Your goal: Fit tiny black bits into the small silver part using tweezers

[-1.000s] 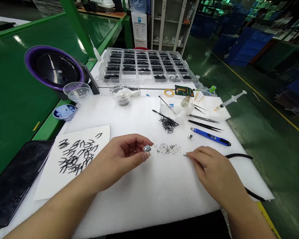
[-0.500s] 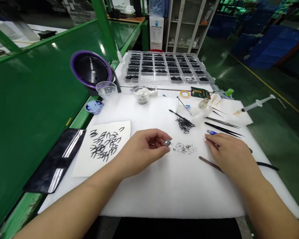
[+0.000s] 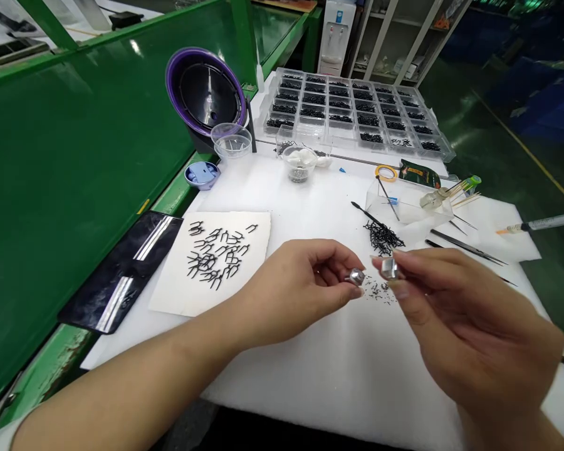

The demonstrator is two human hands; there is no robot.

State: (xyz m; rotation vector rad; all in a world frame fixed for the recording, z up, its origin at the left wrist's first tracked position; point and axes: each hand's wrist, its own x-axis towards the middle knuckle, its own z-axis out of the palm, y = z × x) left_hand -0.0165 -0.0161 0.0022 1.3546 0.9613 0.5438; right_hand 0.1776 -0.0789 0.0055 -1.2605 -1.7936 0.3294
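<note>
Between the thumb and fingers of my left hand (image 3: 301,291) is a small shiny metal piece (image 3: 356,276). My right hand (image 3: 470,319) pinches a small silvery metal block (image 3: 389,269) just to its right. The two pieces are close together, with a narrow gap between them. Tiny dark bits (image 3: 378,290) lie scattered on the white foam sheet (image 3: 357,363) below and between my hands. Beyond them is a tangled heap of thin black pieces (image 3: 384,239), with a dark stick tool (image 3: 364,212) touching it.
On the left, bent black pieces cover a white pad (image 3: 169,299), beside a glossy black panel (image 3: 122,269). Toward the back stand a compartment box (image 3: 343,130), a purple-rimmed bowl (image 3: 169,75) and clear cups (image 3: 232,145). Tweezers (image 3: 467,245) and a syringe (image 3: 545,222) lie at right.
My right hand has come left from beside a blue item to my left hand, and the silvery block now shows in its fingers. The camera view has turned, shifting the table's contents rightward.
</note>
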